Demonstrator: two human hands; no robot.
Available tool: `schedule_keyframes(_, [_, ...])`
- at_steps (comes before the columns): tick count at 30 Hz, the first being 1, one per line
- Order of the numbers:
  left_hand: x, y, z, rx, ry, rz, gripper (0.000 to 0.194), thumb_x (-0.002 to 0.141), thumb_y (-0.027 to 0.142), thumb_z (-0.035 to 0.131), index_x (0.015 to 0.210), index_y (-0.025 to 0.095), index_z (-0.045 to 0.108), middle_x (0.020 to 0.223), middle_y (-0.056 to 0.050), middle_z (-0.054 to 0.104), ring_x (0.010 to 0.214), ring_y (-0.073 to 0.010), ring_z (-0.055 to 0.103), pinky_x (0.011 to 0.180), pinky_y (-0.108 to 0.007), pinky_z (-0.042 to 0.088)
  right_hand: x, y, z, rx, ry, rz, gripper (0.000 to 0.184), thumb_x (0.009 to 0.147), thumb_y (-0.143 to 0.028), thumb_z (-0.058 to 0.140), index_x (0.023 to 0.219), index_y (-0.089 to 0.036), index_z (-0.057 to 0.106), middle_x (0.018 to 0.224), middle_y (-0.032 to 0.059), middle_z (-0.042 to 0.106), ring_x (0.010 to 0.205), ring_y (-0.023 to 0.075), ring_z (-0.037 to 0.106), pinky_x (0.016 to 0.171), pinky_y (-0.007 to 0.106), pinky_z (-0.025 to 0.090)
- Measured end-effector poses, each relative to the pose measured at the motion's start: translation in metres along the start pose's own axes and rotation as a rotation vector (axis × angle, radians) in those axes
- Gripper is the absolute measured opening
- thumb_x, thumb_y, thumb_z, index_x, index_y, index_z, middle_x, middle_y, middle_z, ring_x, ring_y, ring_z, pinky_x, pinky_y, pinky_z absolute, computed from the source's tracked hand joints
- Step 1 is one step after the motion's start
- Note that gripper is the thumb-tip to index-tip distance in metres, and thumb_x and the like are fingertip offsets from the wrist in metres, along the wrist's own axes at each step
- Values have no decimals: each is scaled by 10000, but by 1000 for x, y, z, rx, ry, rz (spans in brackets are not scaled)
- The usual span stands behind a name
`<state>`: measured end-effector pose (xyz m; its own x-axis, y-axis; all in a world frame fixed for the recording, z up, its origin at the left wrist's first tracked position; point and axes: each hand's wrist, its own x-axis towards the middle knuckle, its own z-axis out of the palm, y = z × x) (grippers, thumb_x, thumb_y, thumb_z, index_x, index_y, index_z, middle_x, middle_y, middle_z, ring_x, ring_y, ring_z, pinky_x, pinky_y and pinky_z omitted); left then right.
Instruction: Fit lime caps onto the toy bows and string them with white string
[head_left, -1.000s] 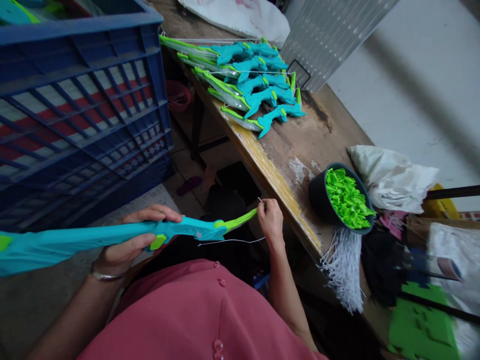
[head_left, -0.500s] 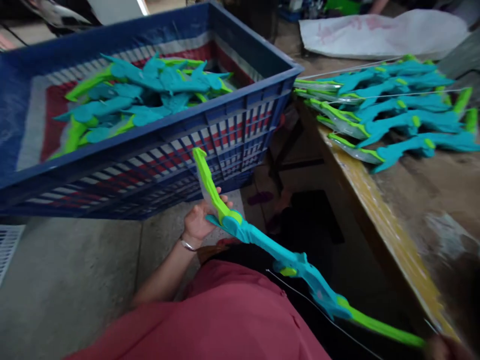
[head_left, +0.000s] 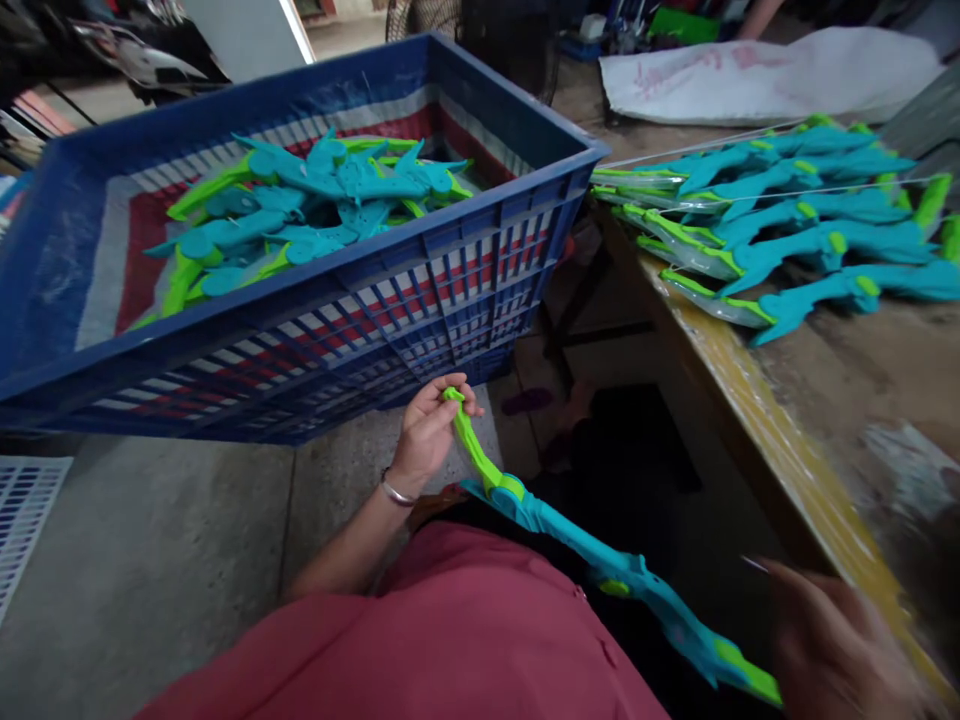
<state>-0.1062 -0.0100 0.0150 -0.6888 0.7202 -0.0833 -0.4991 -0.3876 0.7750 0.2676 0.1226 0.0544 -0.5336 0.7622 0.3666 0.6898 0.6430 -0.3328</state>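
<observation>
My left hand pinches the green tip of a teal and green toy bow, its fingers closed around the end. The bow runs slantwise across my lap, from that hand down to the lower right. Close to its lower green end is my right hand, smeared by motion. Its fingers look drawn together, and a thin pale sliver juts from them; what this is I cannot make out. The bow's lowest end is hidden near that hand.
At the left stands a large blue crate, lined with striped cloth and holding a heap of similar bows. Several bows with white strings lie on the table at right. A white sack lies behind them.
My left hand has moved from the bow's green-teal joint to its green tip. The bow has shifted down and right. My right hand has come up and left, further into view.
</observation>
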Motion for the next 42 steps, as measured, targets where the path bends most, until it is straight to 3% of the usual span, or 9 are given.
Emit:
schedule_keyframes(3, [-8, -7, 10, 56, -3, -35, 410, 766, 337, 857, 1095, 139, 711, 832, -34, 713, 766, -153, 653, 900, -385, 540, 30, -52, 29, 147, -40, -156, 183, 1005, -274, 546, 1069, -237, 714, 825, 46, 653, 661, 190, 650, 524, 304, 488])
schedule_keyframes(7, [-21, -7, 26, 105, 2, -79, 437, 831, 409, 806, 1168, 164, 676, 835, -20, 693, 724, -133, 632, 748, -289, 508, 78, -123, 54, 523, -24, -191, 95, 971, -153, 607, 941, -211, 676, 816, 7, 651, 721, 137, 643, 634, 247, 503])
schedule_keyframes(11, [-34, 0, 42, 102, -40, 35, 428, 949, 579, 603, 976, 158, 677, 690, 7, 591, 561, -103, 529, 552, -237, 410, 103, -167, 55, 707, -50, -268, 155, 995, -104, 551, 916, -195, 649, 870, 23, 631, 769, 129, 613, 660, 245, 497])
schedule_keyframes(15, [-39, 6, 56, -3, -135, 143, 524, 943, 686, 500, 768, 194, 541, 557, 30, 482, 454, -107, 416, 466, -236, 349, 104, -191, 46, 721, -107, -443, 162, 998, -60, 519, 968, -162, 640, 907, 42, 599, 781, 118, 591, 649, 231, 489])
schedule_keyframes(22, [-40, 11, 65, -83, -314, 95, 516, 940, 606, 508, 643, 197, 404, 532, 31, 398, 455, -96, 360, 483, -250, 311, 91, -205, 40, 500, 28, -627, 208, 1001, -30, 475, 1073, -88, 662, 900, 74, 637, 758, 136, 590, 594, 238, 480])
schedule_keyframes(30, [-44, 7, 64, 6, -297, 95, 471, 929, 568, 474, 627, 208, 442, 512, 11, 421, 490, -129, 367, 524, -302, 307, 89, -201, 44, 427, 47, -688, 195, 1006, -52, 485, 1011, -63, 679, 871, 83, 646, 761, 156, 586, 608, 263, 504])
schedule_keyframes(38, [-46, 9, 67, 74, -227, 35, 512, 881, 639, 497, 585, 228, 423, 505, 1, 346, 501, -152, 323, 540, -346, 292, 89, -201, 42, 443, 47, -684, 182, 1007, -82, 495, 1000, -116, 674, 878, 69, 668, 752, 155, 607, 585, 266, 534])
schedule_keyframes(42, [-46, 8, 66, 68, -261, 22, 509, 878, 642, 490, 589, 229, 424, 506, -1, 351, 502, -154, 328, 537, -343, 295, 88, -198, 41, 482, 19, -676, 179, 1018, -90, 477, 1030, -125, 652, 916, 75, 677, 769, 149, 615, 611, 263, 550])
